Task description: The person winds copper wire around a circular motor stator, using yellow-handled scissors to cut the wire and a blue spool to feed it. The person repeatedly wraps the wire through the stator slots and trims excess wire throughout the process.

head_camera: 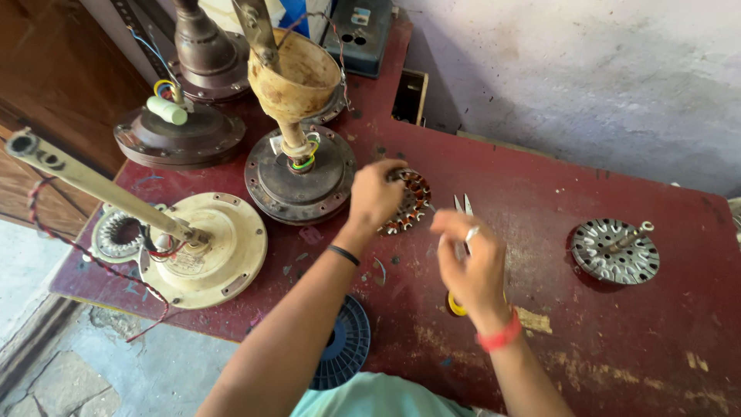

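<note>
Right now the round coil ring w/ copper wire (407,202) lies on the red worktop (602,332), near the middle. Left hand (374,194) sits on top of it, fingers curled over its edge. Right hand (471,266) is just beside it, fingers pinched shut on yellow-handled scissors (463,205), tips pointing up. Dark fan motor (299,179) is next to the ring. Cream fan motor (204,247) & silver slotted disc (615,251) are farther off.

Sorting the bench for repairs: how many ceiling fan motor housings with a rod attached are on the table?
3, maybe more hidden at the top edge: cream round housing front left, dark brown housing behind it, grey-brown housing in the middle.
</note>
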